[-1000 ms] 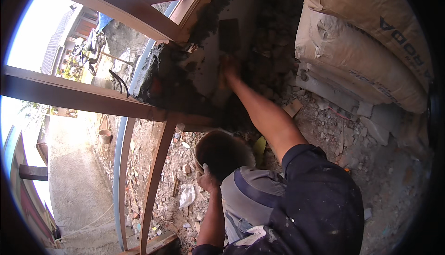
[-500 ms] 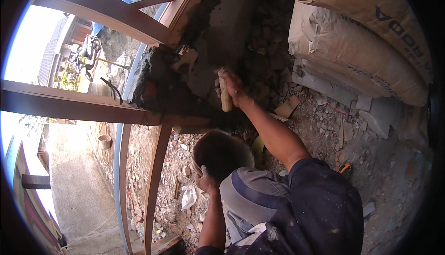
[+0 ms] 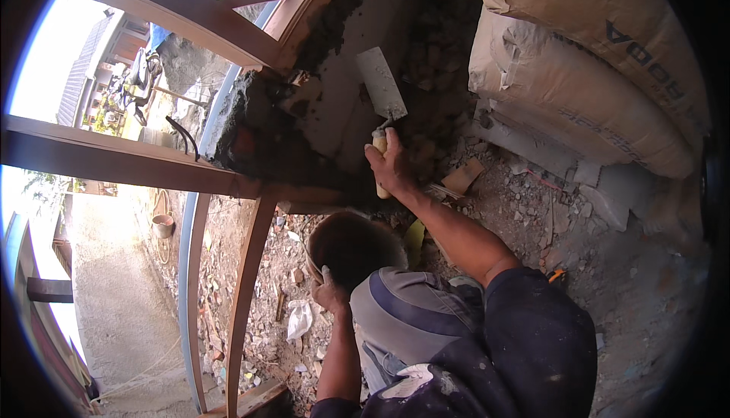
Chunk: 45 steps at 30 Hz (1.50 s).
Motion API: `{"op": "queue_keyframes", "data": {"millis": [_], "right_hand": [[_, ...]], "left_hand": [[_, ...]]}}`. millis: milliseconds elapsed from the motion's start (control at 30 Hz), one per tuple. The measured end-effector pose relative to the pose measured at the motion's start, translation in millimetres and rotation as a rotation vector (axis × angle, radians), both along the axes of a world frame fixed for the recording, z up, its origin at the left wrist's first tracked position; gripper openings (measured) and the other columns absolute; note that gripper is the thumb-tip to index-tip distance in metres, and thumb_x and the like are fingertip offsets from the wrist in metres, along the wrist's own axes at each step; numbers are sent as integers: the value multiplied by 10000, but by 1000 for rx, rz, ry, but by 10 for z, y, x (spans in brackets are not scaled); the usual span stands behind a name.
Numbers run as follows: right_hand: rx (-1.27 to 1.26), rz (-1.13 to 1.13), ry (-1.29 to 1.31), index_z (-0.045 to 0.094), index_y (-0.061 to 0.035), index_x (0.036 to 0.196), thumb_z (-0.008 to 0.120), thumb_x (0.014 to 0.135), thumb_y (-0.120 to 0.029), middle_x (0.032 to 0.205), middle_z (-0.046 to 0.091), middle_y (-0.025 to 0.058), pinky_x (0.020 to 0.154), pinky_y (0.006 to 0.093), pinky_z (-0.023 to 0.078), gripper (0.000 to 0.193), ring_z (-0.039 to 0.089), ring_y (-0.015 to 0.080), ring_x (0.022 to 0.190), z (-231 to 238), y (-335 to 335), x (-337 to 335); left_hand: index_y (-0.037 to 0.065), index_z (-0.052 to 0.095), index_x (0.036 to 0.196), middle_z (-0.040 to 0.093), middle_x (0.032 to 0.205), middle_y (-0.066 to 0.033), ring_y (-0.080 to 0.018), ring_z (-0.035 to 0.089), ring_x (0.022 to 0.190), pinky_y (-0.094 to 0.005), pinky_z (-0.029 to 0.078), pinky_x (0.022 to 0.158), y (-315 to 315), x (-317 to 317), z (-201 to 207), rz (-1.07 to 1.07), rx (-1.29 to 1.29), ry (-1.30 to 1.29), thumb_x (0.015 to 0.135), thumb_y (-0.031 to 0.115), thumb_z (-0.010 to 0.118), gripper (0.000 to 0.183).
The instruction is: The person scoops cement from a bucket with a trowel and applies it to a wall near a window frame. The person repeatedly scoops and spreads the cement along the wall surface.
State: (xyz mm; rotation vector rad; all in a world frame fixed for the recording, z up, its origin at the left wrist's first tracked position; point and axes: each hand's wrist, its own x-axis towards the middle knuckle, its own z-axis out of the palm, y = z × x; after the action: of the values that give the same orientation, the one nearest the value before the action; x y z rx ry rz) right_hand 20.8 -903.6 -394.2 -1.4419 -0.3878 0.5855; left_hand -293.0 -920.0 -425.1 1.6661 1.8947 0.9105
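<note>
My right hand (image 3: 394,169) is closed around the pale wooden handle of a trowel (image 3: 382,87). Its flat rectangular blade points away from me, in front of a partly plastered low wall (image 3: 334,76); I cannot tell whether the two touch. Greyish specks show on the metal. Lower down, my left hand (image 3: 330,293) grips the near left rim of a round bucket (image 3: 398,249), thumb over the edge. The bucket is tilted beside my grey-trousered knee, and its inside is too dark to make out. Dark, rough mortar (image 3: 262,125) covers the wall's corner.
Large paper sacks (image 3: 578,91) are stacked at the right. Wooden frame bars (image 3: 129,156) cross the left side, with uprights near the bucket. Rubble (image 3: 532,216), a white plastic scrap (image 3: 299,319) and a cardboard piece (image 3: 462,177) lie on the ground. An orange tool (image 3: 557,275) is beside my right arm.
The trowel blade, hidden before, now shows fully, facing up and away. My right hand has turned and shifted slightly right and nearer. The left hand still holds the bucket.
</note>
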Motion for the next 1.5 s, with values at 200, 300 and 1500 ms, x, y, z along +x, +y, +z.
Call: {"op": "queue_keyframes", "data": {"millis": [200,300,1500], "right_hand": [[-99,571,-214,509,3,1180,627,893,-242,941,638,245,746,464,510,396,648,413,880,-905,-1471,-844],[-455,1111,-525,538,-9,1174,608,891,-228,985,658,251,757,505,528,364,675,389,916,-1047,-1560,-947],[-394,1010,-636,589,-46,1135,641,850,-239,978,682,216,819,492,524,348,648,433,951,-1132,-1266,-1068]], "left_hand": [[-47,678,934,680,780,-107,-193,597,668,-362,486,652,-77,102,30,-87,-2,-108,877,248,699,300],[-42,680,977,685,786,-111,-212,601,654,-362,490,649,-130,39,-75,-100,-109,-110,855,222,690,291],[-29,624,761,573,596,-86,-171,521,563,-357,444,574,26,-404,-397,-27,18,-100,837,235,666,278]]}}
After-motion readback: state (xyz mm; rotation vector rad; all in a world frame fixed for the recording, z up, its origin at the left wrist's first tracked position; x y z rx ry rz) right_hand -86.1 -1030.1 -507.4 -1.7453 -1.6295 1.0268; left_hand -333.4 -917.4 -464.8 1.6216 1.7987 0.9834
